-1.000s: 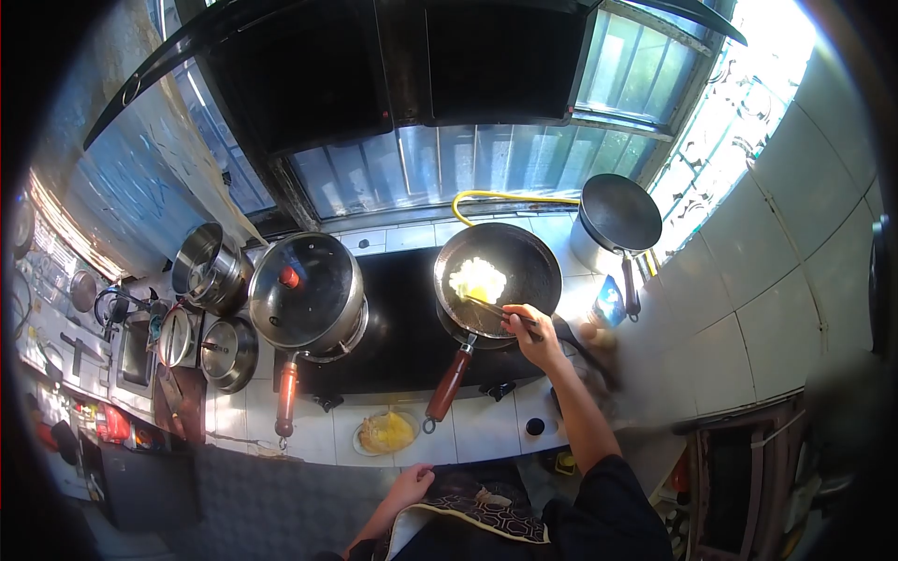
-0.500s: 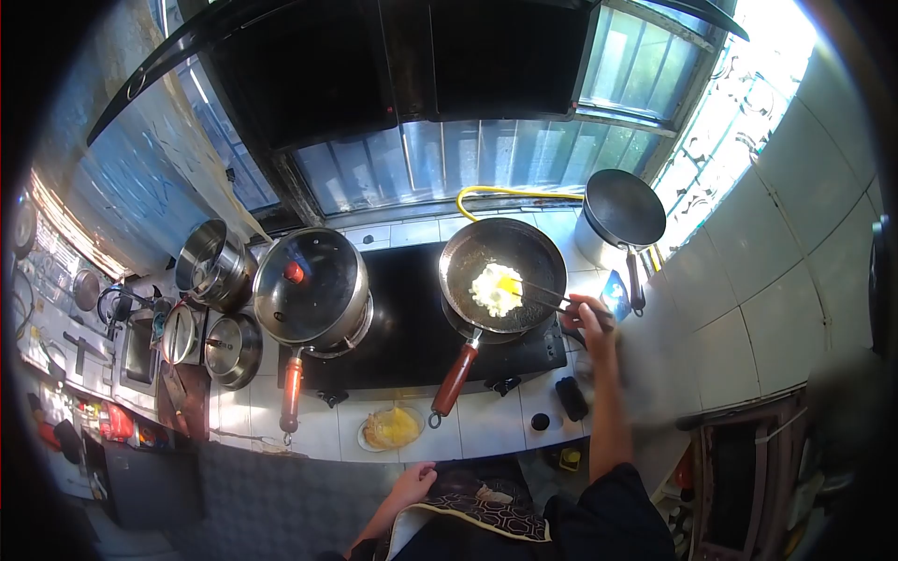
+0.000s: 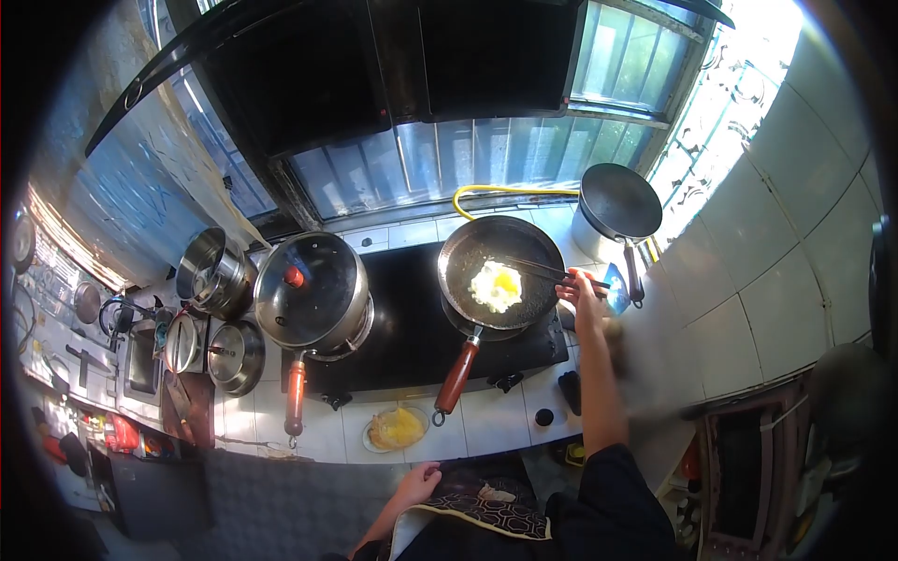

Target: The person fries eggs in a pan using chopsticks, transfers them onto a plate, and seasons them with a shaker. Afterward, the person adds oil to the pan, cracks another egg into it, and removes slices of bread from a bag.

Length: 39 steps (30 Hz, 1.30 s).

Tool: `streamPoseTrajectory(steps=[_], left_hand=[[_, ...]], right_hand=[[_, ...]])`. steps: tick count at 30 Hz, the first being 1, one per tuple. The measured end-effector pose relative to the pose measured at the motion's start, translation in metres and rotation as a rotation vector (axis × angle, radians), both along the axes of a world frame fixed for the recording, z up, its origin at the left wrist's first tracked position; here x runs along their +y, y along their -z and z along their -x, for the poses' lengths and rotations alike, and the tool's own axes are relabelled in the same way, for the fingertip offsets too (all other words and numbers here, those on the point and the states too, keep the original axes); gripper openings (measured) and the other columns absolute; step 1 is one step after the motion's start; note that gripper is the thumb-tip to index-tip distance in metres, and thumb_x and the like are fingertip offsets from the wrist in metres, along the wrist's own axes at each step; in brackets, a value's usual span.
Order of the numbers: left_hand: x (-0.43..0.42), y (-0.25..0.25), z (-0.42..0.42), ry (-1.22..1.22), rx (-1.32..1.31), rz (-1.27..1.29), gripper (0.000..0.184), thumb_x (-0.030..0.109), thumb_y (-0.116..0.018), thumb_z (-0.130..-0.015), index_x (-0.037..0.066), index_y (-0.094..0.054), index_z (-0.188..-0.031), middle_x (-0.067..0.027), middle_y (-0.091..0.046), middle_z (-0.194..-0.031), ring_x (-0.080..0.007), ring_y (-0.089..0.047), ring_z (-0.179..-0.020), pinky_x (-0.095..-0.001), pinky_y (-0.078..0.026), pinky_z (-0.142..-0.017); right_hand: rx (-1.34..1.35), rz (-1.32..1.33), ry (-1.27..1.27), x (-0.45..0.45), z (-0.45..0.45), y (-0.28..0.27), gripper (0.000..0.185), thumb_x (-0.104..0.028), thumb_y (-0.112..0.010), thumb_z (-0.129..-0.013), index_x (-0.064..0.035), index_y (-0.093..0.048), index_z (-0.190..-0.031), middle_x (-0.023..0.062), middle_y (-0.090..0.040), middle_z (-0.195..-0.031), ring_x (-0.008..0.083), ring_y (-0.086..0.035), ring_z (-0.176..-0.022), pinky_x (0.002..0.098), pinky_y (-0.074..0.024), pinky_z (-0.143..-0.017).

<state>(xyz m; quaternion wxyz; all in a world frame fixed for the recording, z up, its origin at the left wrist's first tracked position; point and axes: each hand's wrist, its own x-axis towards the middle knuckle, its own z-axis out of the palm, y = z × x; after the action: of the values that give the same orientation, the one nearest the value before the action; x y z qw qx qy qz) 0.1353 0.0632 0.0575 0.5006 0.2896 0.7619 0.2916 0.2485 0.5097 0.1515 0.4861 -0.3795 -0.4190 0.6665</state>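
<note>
An egg with white and yellow parts lies in the open frying pan on the right side of the stove. My right hand is closed around dark chopsticks, whose tips reach over the pan just above the egg. Low at the counter's front edge, my left hand rests by the patterned apron, its fingers curled; whether it holds anything is hidden. Near it on the counter, a plate carries yellow food.
A lidded pan with a red-brown handle sits on the left burner. Steel pots stand farther left. At the back right, a dark pan rests on a pot. A small black round object lies near the front edge.
Over the last second the egg has shifted right and down in the pan. My right hand has moved right and up with the chopsticks, which now point more level. My left hand has barely moved.
</note>
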Motion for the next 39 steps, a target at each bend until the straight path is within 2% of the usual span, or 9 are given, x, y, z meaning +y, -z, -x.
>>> streamPoseTrajectory(steps=[3, 5, 6, 7, 10, 13, 19, 28, 39], left_hand=[[-0.008, 0.009, 0.002, -0.033, -0.018, -0.006, 0.039, 0.026, -0.055, -0.084, 0.002, -0.052, -0.114, -0.0146, -0.061, -0.099, -0.0224, -0.060, -0.087, -0.0315, -0.047, -0.079], [-0.011, 0.011, 0.004, -0.053, -0.028, -0.016, 0.039, 0.026, -0.055, -0.084, 0.002, -0.052, -0.114, -0.0146, -0.062, -0.099, -0.0224, -0.060, -0.087, -0.0316, -0.047, -0.079], [-0.011, 0.008, 0.005, -0.061, -0.013, -0.016, 0.039, 0.026, -0.055, -0.084, 0.002, -0.053, -0.114, -0.0147, -0.061, -0.099, -0.0223, -0.060, -0.087, -0.0315, -0.047, -0.079], [-0.012, 0.005, 0.005, -0.069, 0.002, -0.015, 0.039, 0.026, -0.055, -0.084, 0.002, -0.053, -0.114, -0.0147, -0.061, -0.099, -0.0223, -0.060, -0.087, -0.0313, -0.047, -0.079], [-0.009, -0.002, 0.008, -0.078, -0.048, 0.046, 0.039, 0.026, -0.055, -0.084, 0.002, -0.052, -0.114, -0.0150, -0.061, -0.099, -0.0227, -0.060, -0.088, -0.0315, -0.047, -0.079], [-0.012, 0.011, 0.011, -0.027, -0.033, 0.005, 0.039, 0.026, -0.055, -0.084, 0.002, -0.052, -0.114, -0.0152, -0.061, -0.100, -0.0234, -0.060, -0.089, -0.0320, -0.047, -0.079], [-0.009, 0.014, 0.021, 0.059, -0.014, -0.003, 0.038, 0.025, -0.055, -0.084, 0.001, -0.052, -0.114, -0.0148, -0.061, -0.101, -0.0236, -0.060, -0.089, -0.0321, -0.046, -0.080], [-0.018, 0.015, 0.033, 0.075, -0.044, -0.002, 0.036, 0.025, -0.055, -0.084, 0.003, -0.054, -0.113, -0.0142, -0.062, -0.096, -0.0221, -0.060, -0.086, -0.0309, -0.046, -0.079], [-0.028, 0.013, 0.049, 0.163, -0.031, 0.008, 0.037, 0.026, -0.055, -0.084, 0.004, -0.053, -0.114, -0.0141, -0.062, -0.093, -0.0220, -0.061, -0.084, -0.0312, -0.048, -0.073]], right_hand=[[-0.087, -0.097, 0.026, -0.030, -0.005, -0.010, 0.018, -0.013, -0.049, -0.087, 0.0010, -0.059, -0.093, 0.0111, -0.058, -0.080, 0.0185, -0.061, -0.062, 0.0269, -0.0507, -0.059], [-0.321, -0.544, -0.031, -0.059, -0.012, 0.000, 0.012, -0.008, -0.053, -0.084, 0.0004, -0.060, -0.088, 0.0108, -0.059, -0.080, 0.0176, -0.059, -0.066, 0.0266, -0.0472, -0.061], [-0.491, -0.971, 0.019, -0.080, -0.011, -0.016, 0.007, -0.001, -0.057, -0.078, -0.0006, -0.060, -0.085, 0.0110, -0.058, -0.080, 0.0198, -0.058, -0.071, 0.0280, -0.0450, -0.062], [-0.557, -1.103, -0.014, -0.100, -0.010, -0.022, 0.011, 0.003, -0.060, -0.075, -0.0017, -0.059, -0.085, 0.0121, -0.057, -0.082, 0.0257, -0.058, -0.077, 0.0303, -0.0453, -0.063], [-0.677, -1.233, -0.199, -0.125, -0.008, -0.002, 0.018, -0.002, -0.065, -0.072, -0.0032, -0.058, -0.088, 0.0115, -0.054, -0.090, 0.0275, -0.057, -0.077, 0.0324, -0.0487, -0.064], [-0.710, -1.423, -0.213, -0.110, -0.003, 0.024, 0.024, -0.004, -0.067, -0.070, -0.0050, -0.057, -0.092, 0.0102, -0.052, -0.091, 0.0253, -0.057, -0.078, 0.0320, -0.0496, -0.063], [-0.740, -1.586, -0.321, -0.092, -0.001, 0.033, 0.031, -0.011, -0.069, -0.069, -0.0062, -0.055, -0.097, 0.0084, -0.050, -0.089, 0.0232, -0.056, -0.077, 0.0308, -0.0489, -0.062], [-0.872, -1.526, -0.312, -0.089, -0.011, 0.030, 0.042, -0.025, -0.071, -0.067, -0.0079, -0.057, -0.103, 0.0070, -0.050, -0.088, 0.0219, -0.052, -0.076, 0.0303, -0.0469, -0.065], [-0.923, -1.627, -0.278, -0.091, -0.013, 0.030, 0.034, -0.023, -0.069, -0.070, -0.0110, -0.056, -0.100, 0.0036, -0.049, -0.083, 0.0189, -0.051, -0.073, 0.0292, -0.0463, -0.062]])
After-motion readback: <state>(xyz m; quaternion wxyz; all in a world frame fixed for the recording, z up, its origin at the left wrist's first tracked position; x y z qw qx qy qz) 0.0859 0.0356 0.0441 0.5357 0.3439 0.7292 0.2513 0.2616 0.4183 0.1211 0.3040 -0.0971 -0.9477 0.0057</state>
